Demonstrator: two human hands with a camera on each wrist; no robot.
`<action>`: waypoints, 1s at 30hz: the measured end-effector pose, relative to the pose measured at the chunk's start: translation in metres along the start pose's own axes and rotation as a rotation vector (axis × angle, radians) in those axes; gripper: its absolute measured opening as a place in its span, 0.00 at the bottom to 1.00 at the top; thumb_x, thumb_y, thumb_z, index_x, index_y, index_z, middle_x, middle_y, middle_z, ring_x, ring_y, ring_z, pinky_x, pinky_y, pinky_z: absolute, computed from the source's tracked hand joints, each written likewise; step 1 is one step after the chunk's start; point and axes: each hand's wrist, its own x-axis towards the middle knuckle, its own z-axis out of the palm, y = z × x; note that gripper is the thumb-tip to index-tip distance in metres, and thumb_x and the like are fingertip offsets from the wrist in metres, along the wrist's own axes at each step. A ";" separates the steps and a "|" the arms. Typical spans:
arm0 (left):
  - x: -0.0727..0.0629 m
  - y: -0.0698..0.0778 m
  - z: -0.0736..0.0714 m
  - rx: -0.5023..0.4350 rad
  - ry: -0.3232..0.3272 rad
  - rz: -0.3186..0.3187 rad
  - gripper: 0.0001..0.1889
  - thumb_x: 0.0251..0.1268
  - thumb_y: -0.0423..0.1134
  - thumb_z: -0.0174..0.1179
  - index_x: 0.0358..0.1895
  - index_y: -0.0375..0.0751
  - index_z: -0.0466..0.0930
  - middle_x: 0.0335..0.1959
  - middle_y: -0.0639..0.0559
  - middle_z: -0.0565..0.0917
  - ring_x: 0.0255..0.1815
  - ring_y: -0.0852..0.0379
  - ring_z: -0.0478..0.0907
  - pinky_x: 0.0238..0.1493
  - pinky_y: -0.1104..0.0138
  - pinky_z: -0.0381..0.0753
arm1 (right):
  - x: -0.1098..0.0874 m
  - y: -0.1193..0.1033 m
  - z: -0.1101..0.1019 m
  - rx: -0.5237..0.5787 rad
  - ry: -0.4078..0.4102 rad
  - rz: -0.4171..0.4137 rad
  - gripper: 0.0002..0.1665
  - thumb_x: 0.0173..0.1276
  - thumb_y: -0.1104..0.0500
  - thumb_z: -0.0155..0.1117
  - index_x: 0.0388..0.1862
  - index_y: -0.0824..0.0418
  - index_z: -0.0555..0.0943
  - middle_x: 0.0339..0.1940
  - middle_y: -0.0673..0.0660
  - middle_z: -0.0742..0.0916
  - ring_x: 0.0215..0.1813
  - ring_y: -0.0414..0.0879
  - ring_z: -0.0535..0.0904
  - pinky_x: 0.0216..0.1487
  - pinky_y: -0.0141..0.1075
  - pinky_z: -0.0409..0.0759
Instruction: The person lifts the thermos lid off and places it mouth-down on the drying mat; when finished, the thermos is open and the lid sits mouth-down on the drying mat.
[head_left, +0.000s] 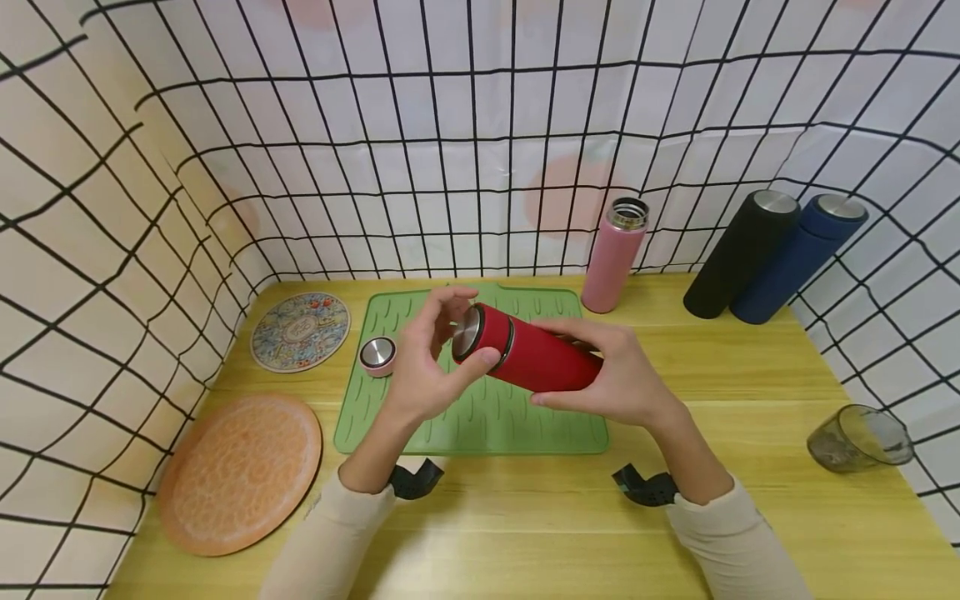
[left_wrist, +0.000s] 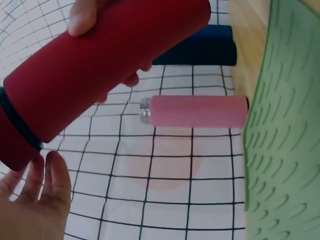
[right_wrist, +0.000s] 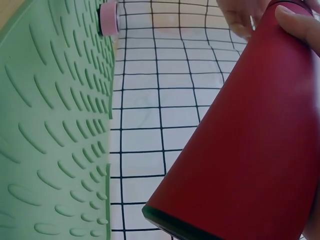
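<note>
A red thermos (head_left: 551,357) is held tilted above the green mat (head_left: 480,429), its steel-topped lid (head_left: 491,325) pointing to the left. My right hand (head_left: 618,371) grips the body near the base, thumb and fingers on opposite sides. At the other end my left hand (head_left: 431,358) pinches the lid, with the thumb on the near side and the fingers behind. A dark ring shows between lid and body, also in the left wrist view along the thermos (left_wrist: 100,65). Beside the left hand, a small pink lid (head_left: 377,356) with a steel top lies on the mat.
Behind the mat stands a pink bottle (head_left: 615,258) with its mouth uncovered. Black (head_left: 738,254) and blue (head_left: 798,258) bottles stand at the back right. A glass (head_left: 855,437) is at the right edge. On the left lie a patterned coaster (head_left: 300,332) and a round orange board (head_left: 240,475).
</note>
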 end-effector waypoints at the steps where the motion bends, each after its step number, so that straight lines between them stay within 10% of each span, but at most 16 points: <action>1: 0.001 0.001 0.000 -0.019 -0.025 0.006 0.40 0.61 0.64 0.68 0.69 0.43 0.69 0.56 0.48 0.80 0.58 0.51 0.77 0.51 0.64 0.84 | 0.000 0.000 0.000 0.001 0.000 0.000 0.44 0.47 0.56 0.89 0.66 0.47 0.81 0.53 0.47 0.88 0.49 0.43 0.84 0.44 0.38 0.89; 7: 0.004 0.002 -0.005 -0.293 -0.241 0.111 0.39 0.64 0.34 0.64 0.76 0.28 0.58 0.77 0.32 0.64 0.77 0.38 0.64 0.68 0.53 0.79 | -0.001 0.000 -0.003 0.016 0.002 0.002 0.45 0.46 0.58 0.89 0.66 0.48 0.81 0.54 0.47 0.88 0.51 0.44 0.84 0.45 0.38 0.89; 15: 0.000 0.002 -0.003 -0.094 -0.060 -0.043 0.39 0.60 0.57 0.73 0.70 0.42 0.70 0.63 0.46 0.79 0.63 0.51 0.76 0.56 0.65 0.83 | -0.001 0.001 -0.003 0.010 0.000 0.006 0.43 0.48 0.56 0.89 0.66 0.48 0.81 0.55 0.47 0.88 0.50 0.45 0.84 0.45 0.39 0.89; 23: 0.004 0.000 -0.008 -0.305 -0.265 0.115 0.41 0.64 0.31 0.64 0.78 0.28 0.55 0.80 0.35 0.61 0.79 0.38 0.61 0.73 0.53 0.75 | -0.002 0.000 -0.005 0.021 0.002 0.014 0.44 0.47 0.58 0.89 0.66 0.48 0.81 0.55 0.47 0.87 0.52 0.44 0.84 0.46 0.37 0.88; 30: 0.003 -0.001 -0.009 -0.298 -0.233 0.029 0.37 0.64 0.30 0.68 0.76 0.32 0.64 0.75 0.41 0.71 0.71 0.45 0.71 0.64 0.60 0.81 | -0.002 -0.001 -0.006 0.022 -0.003 0.020 0.44 0.47 0.58 0.88 0.66 0.50 0.81 0.56 0.48 0.87 0.53 0.49 0.84 0.47 0.37 0.88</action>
